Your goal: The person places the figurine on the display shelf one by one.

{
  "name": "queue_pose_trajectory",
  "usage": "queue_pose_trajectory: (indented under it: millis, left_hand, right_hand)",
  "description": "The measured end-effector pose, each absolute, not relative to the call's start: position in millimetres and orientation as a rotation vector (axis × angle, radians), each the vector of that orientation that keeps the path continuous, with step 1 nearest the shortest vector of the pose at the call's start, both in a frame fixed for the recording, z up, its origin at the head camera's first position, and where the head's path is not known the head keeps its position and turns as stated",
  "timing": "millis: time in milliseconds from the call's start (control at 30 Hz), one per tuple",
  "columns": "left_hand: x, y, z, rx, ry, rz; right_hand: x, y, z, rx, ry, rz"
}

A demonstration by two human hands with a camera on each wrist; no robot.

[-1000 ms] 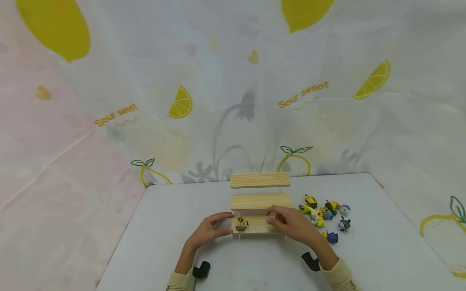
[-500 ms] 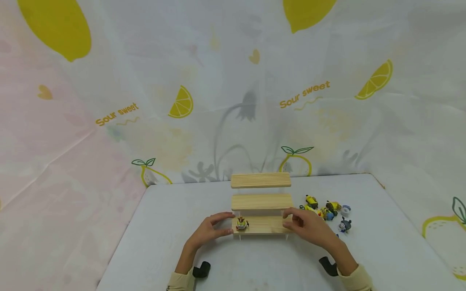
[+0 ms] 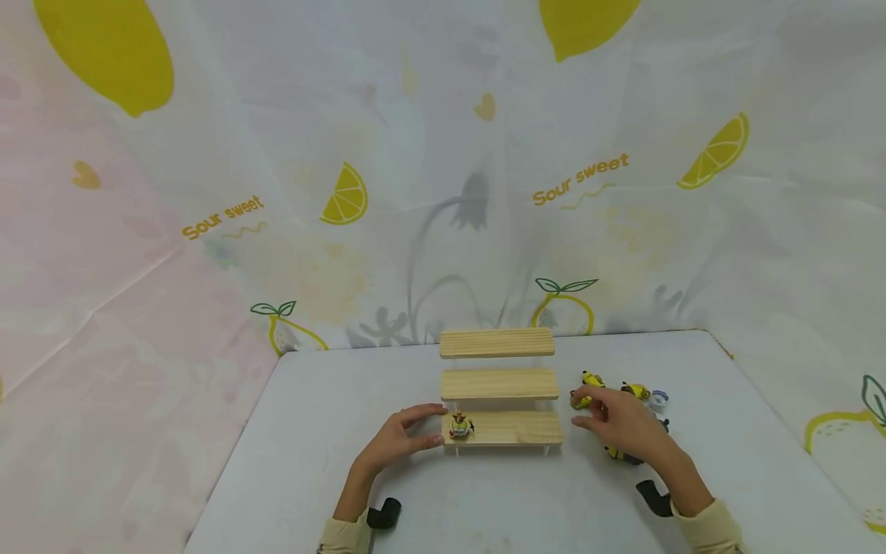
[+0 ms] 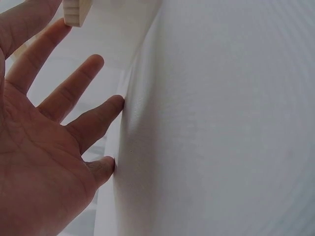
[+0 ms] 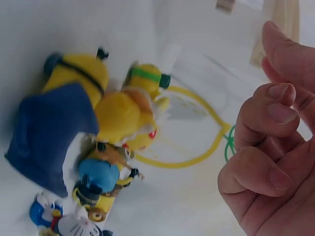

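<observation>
A small figurine (image 3: 460, 425) stands on the left end of the bottom tier of a three-tier wooden display stand (image 3: 512, 428). My left hand (image 3: 396, 438) is at that end, fingers spread; in the left wrist view a fingertip meets the corner of a wooden board (image 4: 74, 12). It holds nothing. To the right of the stand, my right hand (image 3: 626, 422) hovers by a cluster of toy figures, its fingers loosely bent and nothing between them. The right wrist view shows a yellow figure in blue overalls (image 5: 51, 135), a light-blue-topped one (image 5: 98, 174) and a white-faced one (image 5: 76, 226).
A white table (image 3: 332, 400) carries the stand and toys. Behind it hangs a lemon-printed cloth (image 3: 415, 192). My right hand partly covers the toys; a yellow figure (image 3: 634, 391) and a white-and-blue one (image 3: 658, 399) show beyond it. Black wrist mounts (image 3: 384, 514) sit on both wrists.
My right hand has moved right, from over the bottom tier to beside the toy cluster, with nothing in it. The left hand and the figurine on the stand have stayed put.
</observation>
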State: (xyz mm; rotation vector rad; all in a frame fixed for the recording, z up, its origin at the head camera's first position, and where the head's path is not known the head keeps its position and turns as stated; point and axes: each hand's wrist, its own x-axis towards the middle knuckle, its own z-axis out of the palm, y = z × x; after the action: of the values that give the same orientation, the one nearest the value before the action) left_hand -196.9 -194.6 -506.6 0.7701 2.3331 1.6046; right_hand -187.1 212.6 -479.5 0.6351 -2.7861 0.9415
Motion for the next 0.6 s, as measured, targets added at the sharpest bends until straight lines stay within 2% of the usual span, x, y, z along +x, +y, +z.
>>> queue_pose_trajectory:
  millis: [600]
  left_hand:
    - [-196.4,-194.4,-508.1,0.791,2.345,1.61]
  right_hand:
    - [-208.2,243.2,-485.4,0.548,-2.886,0.911]
